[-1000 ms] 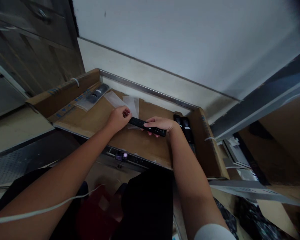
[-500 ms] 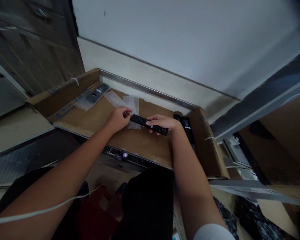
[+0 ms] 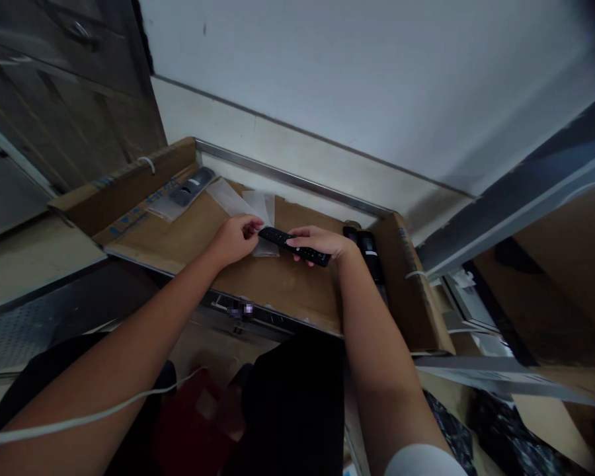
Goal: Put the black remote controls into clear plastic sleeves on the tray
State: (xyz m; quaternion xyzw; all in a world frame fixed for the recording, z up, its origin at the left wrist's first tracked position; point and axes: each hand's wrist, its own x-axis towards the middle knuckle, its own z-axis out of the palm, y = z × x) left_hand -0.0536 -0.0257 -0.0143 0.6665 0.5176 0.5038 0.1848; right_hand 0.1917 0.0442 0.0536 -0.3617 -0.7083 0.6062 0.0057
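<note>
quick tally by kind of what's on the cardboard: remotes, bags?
Bare black remotes: 3, one held in both hands, two side by side at the right edge
Bagged remote: 1, far left
Loose clear bags: 2, one at the left hand, one farther back; overlap makes this count uncertain
Total: 6

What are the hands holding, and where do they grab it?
The right hand grips a black remote around its middle. The left hand pinches a clear bag at the remote's far end.

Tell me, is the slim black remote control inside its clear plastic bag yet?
Mostly out: the remote shows bare; only its tip meets the bag.
</note>
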